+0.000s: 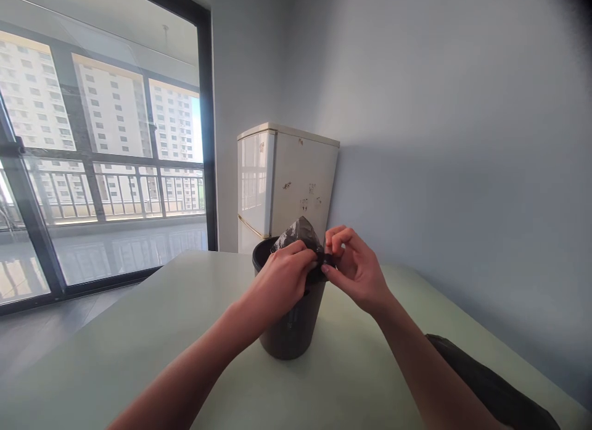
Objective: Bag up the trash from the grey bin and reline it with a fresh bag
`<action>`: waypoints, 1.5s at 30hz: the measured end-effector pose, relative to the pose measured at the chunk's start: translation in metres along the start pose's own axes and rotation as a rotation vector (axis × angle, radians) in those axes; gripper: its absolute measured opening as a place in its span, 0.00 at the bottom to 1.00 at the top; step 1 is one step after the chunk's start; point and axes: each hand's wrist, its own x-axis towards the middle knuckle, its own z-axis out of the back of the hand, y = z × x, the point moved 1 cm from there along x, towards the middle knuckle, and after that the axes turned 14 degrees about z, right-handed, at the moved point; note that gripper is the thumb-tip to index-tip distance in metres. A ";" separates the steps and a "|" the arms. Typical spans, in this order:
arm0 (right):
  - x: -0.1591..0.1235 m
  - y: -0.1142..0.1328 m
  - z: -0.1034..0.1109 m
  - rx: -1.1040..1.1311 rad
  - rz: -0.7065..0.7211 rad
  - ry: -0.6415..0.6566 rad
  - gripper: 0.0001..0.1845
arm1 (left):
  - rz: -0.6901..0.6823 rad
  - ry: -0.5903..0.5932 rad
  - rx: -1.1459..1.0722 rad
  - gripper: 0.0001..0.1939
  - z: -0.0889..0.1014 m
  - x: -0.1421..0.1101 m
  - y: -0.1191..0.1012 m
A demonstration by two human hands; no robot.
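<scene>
A dark grey plastic bin stands upright on the pale green table. Just above its rim, both my hands pinch a folded black plastic bag. My left hand is closed on the bag's near edge, its fingers curled over the bin's rim. My right hand grips the bag's right side between thumb and fingers. The bag's top corner sticks up between the two hands. The inside of the bin is hidden.
A dark bag or cloth lies on the table at the lower right. An old white fridge stands behind the table against the wall. A large window with a dark frame fills the left side.
</scene>
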 end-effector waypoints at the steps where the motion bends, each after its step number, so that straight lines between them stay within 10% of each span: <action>1: 0.000 0.001 0.002 -0.051 0.023 0.040 0.07 | 0.021 0.017 -0.013 0.14 0.003 0.000 -0.002; 5: 0.001 0.003 0.002 -0.392 0.121 0.211 0.11 | 0.126 -0.090 -0.121 0.15 0.009 0.002 -0.005; 11: -0.001 -0.001 -0.012 -0.651 0.218 0.136 0.10 | 0.248 -0.275 -0.197 0.14 0.007 0.003 -0.003; 19: -0.004 -0.014 -0.014 -0.724 0.249 0.352 0.16 | 0.327 0.141 -0.319 0.15 0.011 0.006 0.006; 24: -0.003 -0.017 -0.006 -0.794 0.295 0.380 0.10 | 0.375 0.165 -0.418 0.09 0.018 0.004 0.002; 35: 0.002 -0.002 -0.007 -0.538 -0.015 0.112 0.18 | 0.434 -0.082 -0.630 0.08 0.018 0.013 0.013; 45: -0.002 -0.042 0.012 -0.831 -0.455 0.184 0.22 | 0.523 -0.307 0.080 0.12 0.025 0.040 0.088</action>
